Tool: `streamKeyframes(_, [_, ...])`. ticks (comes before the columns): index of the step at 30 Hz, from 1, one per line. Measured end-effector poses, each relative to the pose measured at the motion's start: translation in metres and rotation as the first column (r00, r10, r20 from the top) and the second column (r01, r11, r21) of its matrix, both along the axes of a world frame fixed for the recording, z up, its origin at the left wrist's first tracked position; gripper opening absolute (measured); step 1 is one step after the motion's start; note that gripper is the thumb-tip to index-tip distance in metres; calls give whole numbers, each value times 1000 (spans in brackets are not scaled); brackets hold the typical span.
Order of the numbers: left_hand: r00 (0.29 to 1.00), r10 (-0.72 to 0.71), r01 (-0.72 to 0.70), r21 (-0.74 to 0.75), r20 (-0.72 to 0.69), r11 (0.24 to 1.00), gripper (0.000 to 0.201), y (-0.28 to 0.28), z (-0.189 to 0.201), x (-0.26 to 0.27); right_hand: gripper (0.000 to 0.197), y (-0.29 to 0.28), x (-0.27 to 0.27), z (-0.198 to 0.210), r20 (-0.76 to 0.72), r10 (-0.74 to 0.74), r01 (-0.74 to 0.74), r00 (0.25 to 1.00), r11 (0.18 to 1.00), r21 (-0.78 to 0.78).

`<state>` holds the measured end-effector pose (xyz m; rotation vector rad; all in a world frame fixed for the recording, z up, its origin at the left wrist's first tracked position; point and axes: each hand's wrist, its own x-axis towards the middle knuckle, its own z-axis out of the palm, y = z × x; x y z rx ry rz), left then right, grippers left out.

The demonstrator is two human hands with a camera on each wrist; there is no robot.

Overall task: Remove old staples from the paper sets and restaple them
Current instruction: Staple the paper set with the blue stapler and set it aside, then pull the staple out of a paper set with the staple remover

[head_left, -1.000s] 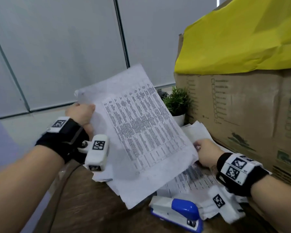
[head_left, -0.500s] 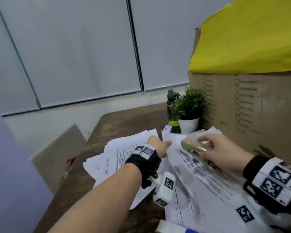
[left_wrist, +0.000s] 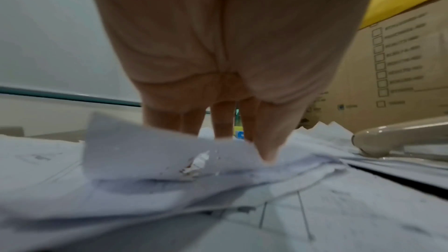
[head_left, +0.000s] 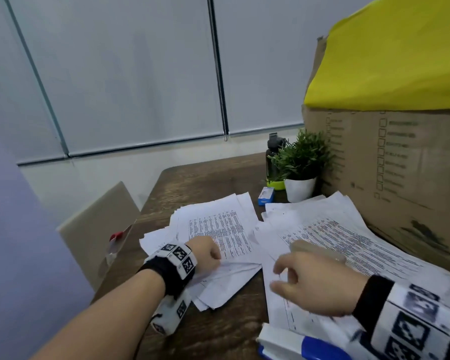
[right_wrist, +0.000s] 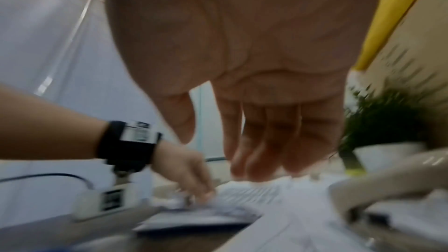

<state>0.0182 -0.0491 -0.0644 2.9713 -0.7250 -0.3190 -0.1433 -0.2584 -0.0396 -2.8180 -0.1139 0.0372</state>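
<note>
Two piles of printed paper sets lie on the wooden table (head_left: 205,178). My left hand (head_left: 217,255) is down on the left pile (head_left: 218,219) and pinches a lifted, torn corner (left_wrist: 150,150) of the top paper set, thumb against it. Staple holes show in that corner. My right hand (head_left: 278,276) hovers over the right pile (head_left: 348,229), fingers (right_wrist: 257,150) hanging relaxed and holding nothing. A beige stapler (head_left: 317,252) lies on the right pile just beyond that hand; it also shows in the right wrist view, stapler (right_wrist: 387,175).
A blue and white stapler (head_left: 302,346) sits at the near table edge. A small blue staple box (head_left: 265,196), a potted plant (head_left: 300,162) and a dark bottle (head_left: 273,157) stand at the back. A large cardboard box (head_left: 400,165) walls off the right side.
The paper set held up in the air now lies on the left pile under my left hand. My right hand has set the beige stapler down on the right pile and let go.
</note>
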Motion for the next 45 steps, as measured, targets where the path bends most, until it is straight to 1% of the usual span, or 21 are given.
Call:
streamKeyframes(2, [998,18,-19,12,52,1000,27,2,-2,-3,63,14,-15,-5,-232,90,-113,969,989,-90])
streamKeyframes(4, [995,16,-21,51,102,998,27,6,1,-11,63,23,-25,-9,-359,94,-146,928,982,-119])
streamKeyframes(7, [983,9,-22,65,186,998,32,21,11,-29,40,27,-27,-12,-338,67,-113,939,986,-120])
streamKeyframes(9, [973,6,-25,78,231,997,26,36,25,-50,38,27,-24,-16,-310,16,-64,951,987,-145])
streamKeyframes(11, [972,-59,35,109,227,993,22,52,38,-78,40,29,-21,-18,-278,-23,-19,960,989,-146])
streamKeyframes(13, [981,-151,135,127,119,983,17,68,44,-110,36,30,-20,-20,-240,-74,44,968,991,-125])
streamKeyframes(15, [971,-212,219,55,-107,974,15,86,42,-142,28,29,-19,-22,-202,-132,118,970,990,-81])
streamKeyframes(17, [916,-206,172,-127,-345,977,22,103,38,-165,27,29,-19,-23,-159,-182,174,970,983,-64])
streamKeyframes(18, [896,-192,116,-206,-401,972,24,110,33,-170,28,30,-20,-21,-134,-203,195,970,978,-68])
streamKeyframes(19, [901,-161,72,-226,-403,971,24,117,27,-173,31,32,-21,-18,-106,-219,213,970,975,-67])
streamKeyframes(20, [920,-137,64,-205,-368,977,30,124,21,-173,35,36,-24,-14,-85,-232,228,969,972,-56])
streamKeyframes(22, [951,-140,141,-16,-277,990,55,133,7,-174,41,44,-29,-6,-41,-235,235,971,972,-20])
streamKeyframes(24, [950,-158,209,172,-269,963,71,136,-6,-179,44,53,-37,3,-2,-201,201,980,979,17])
streamKeyframes(26, [935,-180,260,246,-305,934,78,134,-6,-187,46,62,-46,8,2,-144,144,990,989,26])
streamKeyframes(29, [920,-248,323,233,-302,917,69,126,7,-201,42,79,-55,13,-11,-35,35,999,999,-5])
streamKeyframes(32, [955,-184,212,100,-231,972,55,123,14,-203,41,98,-54,4,-35,52,-52,998,998,19])
streamKeyframes(34, [968,-156,179,102,-194,979,69,128,10,-194,44,111,-51,-7,-77,90,-89,993,996,18])
streamKeyframes(36, [974,-136,182,269,-180,946,94,136,2,-183,42,123,-46,-15,-127,123,-125,984,992,-9])
streamKeyframes(38, [979,-106,165,367,-176,916,112,141,-5,-175,37,136,-37,-20,-154,136,-144,979,989,-38])
streamKeyframes(41, [979,-78,142,357,-187,923,123,146,-10,-167,34,155,-21,-23,-149,142,-154,979,986,-71])
streamKeyframes(45, [977,-70,133,323,-200,937,126,149,-8,-163,25,181,-4,-30,-135,166,-180,977,979,-94])
